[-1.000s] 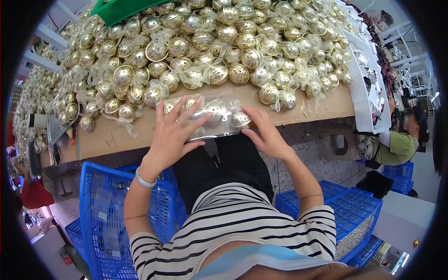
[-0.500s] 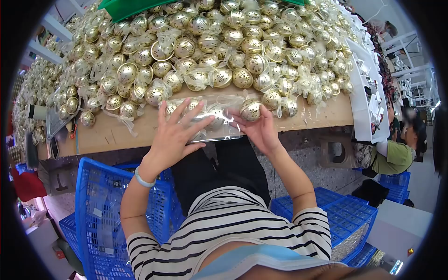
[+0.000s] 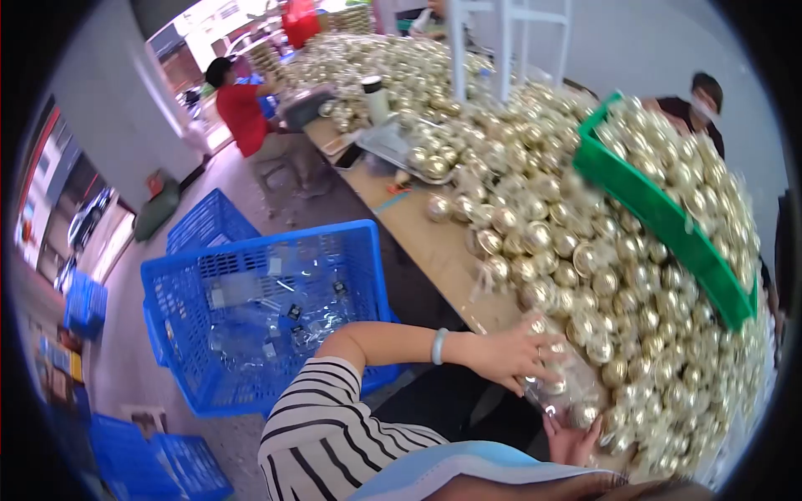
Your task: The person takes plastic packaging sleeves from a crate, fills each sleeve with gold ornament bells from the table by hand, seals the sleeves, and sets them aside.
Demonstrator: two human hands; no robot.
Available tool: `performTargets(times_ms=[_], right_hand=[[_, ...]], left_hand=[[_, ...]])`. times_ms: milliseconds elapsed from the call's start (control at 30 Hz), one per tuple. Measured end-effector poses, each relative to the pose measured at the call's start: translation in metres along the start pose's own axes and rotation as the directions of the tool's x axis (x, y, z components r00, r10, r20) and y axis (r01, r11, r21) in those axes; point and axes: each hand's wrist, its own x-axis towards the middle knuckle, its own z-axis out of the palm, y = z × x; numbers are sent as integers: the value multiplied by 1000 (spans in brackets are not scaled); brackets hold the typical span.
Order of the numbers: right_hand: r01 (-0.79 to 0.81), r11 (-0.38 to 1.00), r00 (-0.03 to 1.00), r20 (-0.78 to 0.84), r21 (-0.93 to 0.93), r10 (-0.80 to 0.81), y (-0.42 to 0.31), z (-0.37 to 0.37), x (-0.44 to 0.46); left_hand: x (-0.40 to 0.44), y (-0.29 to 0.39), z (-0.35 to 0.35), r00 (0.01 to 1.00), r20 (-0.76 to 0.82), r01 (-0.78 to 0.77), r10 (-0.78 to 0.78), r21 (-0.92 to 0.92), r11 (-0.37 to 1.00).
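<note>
A clear plastic package [image 3: 576, 377] lies at the table's near edge with gold ball ornaments showing inside it. My left hand [image 3: 514, 355] rests over its left part, fingers spread across the plastic. At the package's other end, my right hand [image 3: 572, 442] pinches a gold ball ornament [image 3: 583, 413] between thumb and fingers. Part of that hand is cut off by my blue face mask [image 3: 468, 463]. Many more gold ball ornaments [image 3: 647, 321] with sheer ribbons are heaped just beyond both hands.
On my left stands a blue crate [image 3: 384, 275] holding clear plastic packages. A green tray [image 3: 668, 221] lies across the heap. A tumbler [image 3: 374, 98] and a metal tray [image 3: 401, 149] stand farther along the table [image 3: 418, 246]. People sit at the far end and opposite.
My head has turned left, bringing the blue crate and the far table end into view. Both hands stay at the package; the ornament remains in my right fingers.
</note>
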Motion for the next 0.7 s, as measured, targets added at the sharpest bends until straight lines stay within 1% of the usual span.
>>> performTargets(times_ms=[67, 167, 200, 233, 267, 300, 400, 467, 500, 600, 633, 700], right_hand=[[-36, 995, 978, 201, -91, 54, -10, 2, 8], [9, 997, 951, 308, -78, 15, -7, 0, 15], [53, 993, 992, 105, 108, -64, -5, 16, 16], [129, 951, 988, -114, 282, -100, -2, 42, 14], [234, 874, 939, -332, 426, -90, -1, 56, 14], [203, 906, 962, -250, 371, -113, 2, 54, 18], [188, 921, 933, -354, 342, -59, -3, 59, 16], [101, 980, 973, -222, 169, -62, -10, 16, 17], [65, 995, 987, -153, 73, -53, -12, 18, 19], [147, 977, 954, -282, 155, -99, -27, 30, 17], [110, 989, 922, -382, 97, -65, -34, 21, 21], [115, 991, 965, -229, -69, -128, -31, 2, 21]], left_hand=[[1, 0, 1, 1000, -14, 5, -4, 16, 1000], [1, -1, 2, 999, -28, -14, 14, 16, 1000], [1, 0, 2, 999, -29, -12, 13, 17, 1000], [1, 0, 2, 1000, -27, -9, 10, 17, 1000], [1, 1, 2, 1000, -23, -6, 7, 15, 1000], [0, 1, 2, 999, -37, -11, 11, 5, 1000], [0, 1, 3, 1000, -29, -10, 10, -1, 1000], [1, 1, 3, 999, -33, -19, 19, -4, 1000], [1, 1, 3, 999, -37, -23, 23, -4, 1000], [1, 1, 4, 999, -35, -21, 20, -8, 1000], [2, 0, 4, 999, -34, -19, 19, -12, 1000], [3, -1, 5, 999, -32, -14, 13, -20, 1000]])
